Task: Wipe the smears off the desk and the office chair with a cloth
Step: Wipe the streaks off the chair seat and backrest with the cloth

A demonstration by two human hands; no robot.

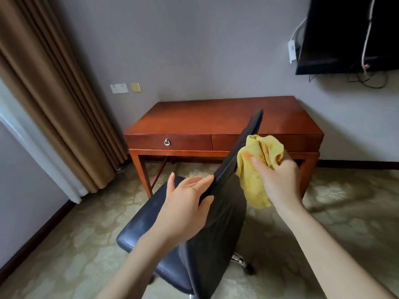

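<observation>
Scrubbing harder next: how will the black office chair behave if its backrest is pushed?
It probably rolls: a castor shows under the black padded office chair. It may swivel too; the left hand grips the backrest while the right hand holds the yellow cloth against it.

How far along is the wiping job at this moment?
Done: unclear; the desk looks glossy, but I cannot tell whether it was wiped. In hand: the left hand holds the chair back by its top edge while the right hand presses the cloth against its rear. Left: the seat, which shows pale smears.
</observation>
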